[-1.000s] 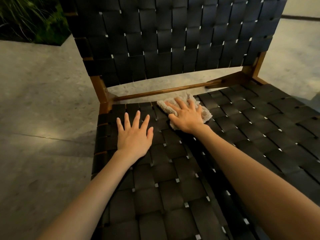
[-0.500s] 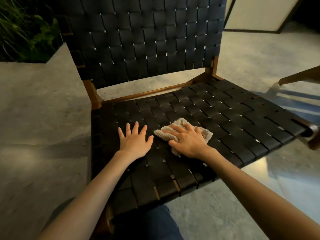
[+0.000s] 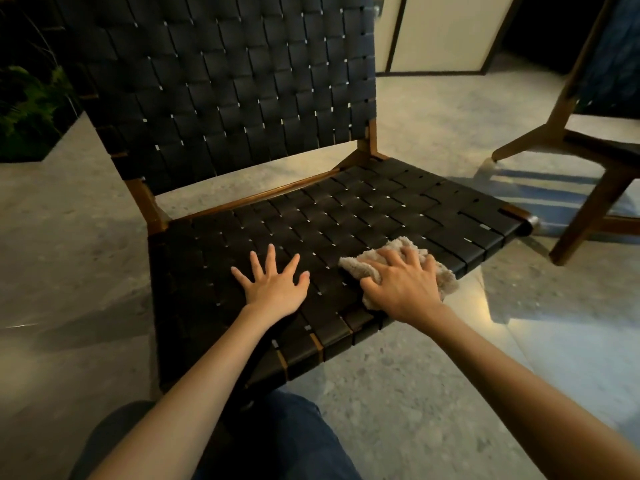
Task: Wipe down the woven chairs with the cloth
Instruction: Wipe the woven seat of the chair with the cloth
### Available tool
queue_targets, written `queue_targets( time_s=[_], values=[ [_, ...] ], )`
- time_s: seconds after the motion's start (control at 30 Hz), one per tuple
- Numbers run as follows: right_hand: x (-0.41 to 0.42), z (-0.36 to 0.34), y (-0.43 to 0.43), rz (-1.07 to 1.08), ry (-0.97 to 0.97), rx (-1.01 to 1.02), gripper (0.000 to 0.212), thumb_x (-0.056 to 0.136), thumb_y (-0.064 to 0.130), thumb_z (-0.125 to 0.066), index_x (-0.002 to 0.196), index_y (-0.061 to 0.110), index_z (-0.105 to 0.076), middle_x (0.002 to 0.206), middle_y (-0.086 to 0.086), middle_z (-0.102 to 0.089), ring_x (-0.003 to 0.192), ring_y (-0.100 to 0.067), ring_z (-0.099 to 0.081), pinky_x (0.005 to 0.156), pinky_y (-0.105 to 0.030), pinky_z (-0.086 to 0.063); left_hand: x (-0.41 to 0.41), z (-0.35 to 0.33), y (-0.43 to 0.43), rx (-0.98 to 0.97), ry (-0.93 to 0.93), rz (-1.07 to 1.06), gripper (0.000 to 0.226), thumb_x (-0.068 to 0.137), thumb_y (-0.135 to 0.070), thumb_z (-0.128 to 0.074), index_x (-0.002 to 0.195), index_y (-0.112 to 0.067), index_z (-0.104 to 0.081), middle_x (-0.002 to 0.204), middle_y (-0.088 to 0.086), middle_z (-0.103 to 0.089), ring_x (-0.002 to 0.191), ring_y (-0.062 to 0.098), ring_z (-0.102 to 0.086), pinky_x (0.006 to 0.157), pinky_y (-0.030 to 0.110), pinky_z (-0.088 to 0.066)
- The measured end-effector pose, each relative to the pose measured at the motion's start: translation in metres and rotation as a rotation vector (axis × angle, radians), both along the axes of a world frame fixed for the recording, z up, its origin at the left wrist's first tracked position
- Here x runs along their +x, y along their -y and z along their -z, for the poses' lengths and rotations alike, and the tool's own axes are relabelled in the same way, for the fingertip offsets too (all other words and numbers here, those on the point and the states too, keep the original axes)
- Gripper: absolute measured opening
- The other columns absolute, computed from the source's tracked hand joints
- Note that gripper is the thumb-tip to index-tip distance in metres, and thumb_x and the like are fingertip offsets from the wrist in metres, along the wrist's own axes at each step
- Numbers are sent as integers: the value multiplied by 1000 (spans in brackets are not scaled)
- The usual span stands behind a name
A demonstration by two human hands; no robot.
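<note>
Grey stone floor (image 3: 69,271) bears greenery (image 3: 27,112) at far left, then the woven chair (image 3: 242,98). On its seat (image 3: 346,216) the left hand (image 3: 277,289) lies flat, fingers spread, holding nothing; just beside it, the right hand (image 3: 405,289) curls over the beige cloth (image 3: 358,267) near the front edge. A second chair (image 3: 602,147) stands far right.

Grey stone floor (image 3: 433,393), pale wall panels (image 3: 446,32)
</note>
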State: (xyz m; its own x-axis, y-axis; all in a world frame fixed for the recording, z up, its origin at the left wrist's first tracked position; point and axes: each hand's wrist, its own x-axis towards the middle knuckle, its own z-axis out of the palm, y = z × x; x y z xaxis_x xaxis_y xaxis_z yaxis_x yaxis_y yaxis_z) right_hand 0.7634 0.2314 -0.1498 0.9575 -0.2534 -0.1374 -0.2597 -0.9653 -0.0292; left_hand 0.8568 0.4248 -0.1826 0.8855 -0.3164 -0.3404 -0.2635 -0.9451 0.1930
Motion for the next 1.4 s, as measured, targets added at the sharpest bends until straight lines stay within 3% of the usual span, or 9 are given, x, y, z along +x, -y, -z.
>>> queue_targets(
  time_s=[0.23, 0.47, 0.6, 0.87, 1.07, 1.4],
  values=[
    [55, 22, 12, -111, -139, 67, 55, 92, 59, -21, 146, 51, -13, 160, 5, -8, 146, -31, 2, 112, -57, 3, 20, 10, 7, -16, 54, 16, 54, 98, -55, -18, 149, -39, -9, 158, 1, 18, 141, 32, 25, 109, 56, 16],
    [150, 56, 2, -166, -128, 94, 56, 95, 55, -19, 148, 47, -5, 161, 3, 1, 146, -31, 11, 111, -59, 11, 64, 31, 13, -22, 106, 10, 55, 98, -52, -19, 150, -36, -8, 160, 0, 3, 146, 28, 9, 114, 49, 9],
    [209, 76, -4, -196, -86, 109, 55, 96, 53, -18, 148, 46, -1, 161, 3, 4, 145, -31, 14, 111, -59, 14, 92, 45, 18, -38, 174, -14, 60, 98, -53, -20, 151, -28, -6, 160, 5, 4, 146, 25, 8, 115, 47, 8],
    [293, 95, -5, -240, -8, 154, 56, 95, 55, -20, 148, 46, -5, 161, 2, 1, 145, -31, 14, 110, -59, 14, 142, 61, 25, -22, 218, -8, 64, 96, -56, -17, 151, -28, 0, 159, 8, 10, 144, 30, 15, 112, 55, 11],
    [311, 98, 13, -144, 71, 85, 56, 94, 55, -23, 148, 42, -18, 160, -1, -9, 146, -32, 6, 112, -59, 11, 151, 70, 26, -20, 245, 8, 65, 94, -55, -14, 151, -27, 2, 159, 6, 10, 144, 33, 15, 108, 61, 13],
    [247, 78, 20, -98, -27, 88, 57, 94, 55, -26, 148, 45, -14, 160, 1, -9, 146, -32, -4, 114, -54, 0, 132, 57, 29, -59, 171, 34, 58, 98, -52, -17, 151, -31, -4, 160, 4, 5, 145, 32, 12, 111, 56, 12]
  ],
)
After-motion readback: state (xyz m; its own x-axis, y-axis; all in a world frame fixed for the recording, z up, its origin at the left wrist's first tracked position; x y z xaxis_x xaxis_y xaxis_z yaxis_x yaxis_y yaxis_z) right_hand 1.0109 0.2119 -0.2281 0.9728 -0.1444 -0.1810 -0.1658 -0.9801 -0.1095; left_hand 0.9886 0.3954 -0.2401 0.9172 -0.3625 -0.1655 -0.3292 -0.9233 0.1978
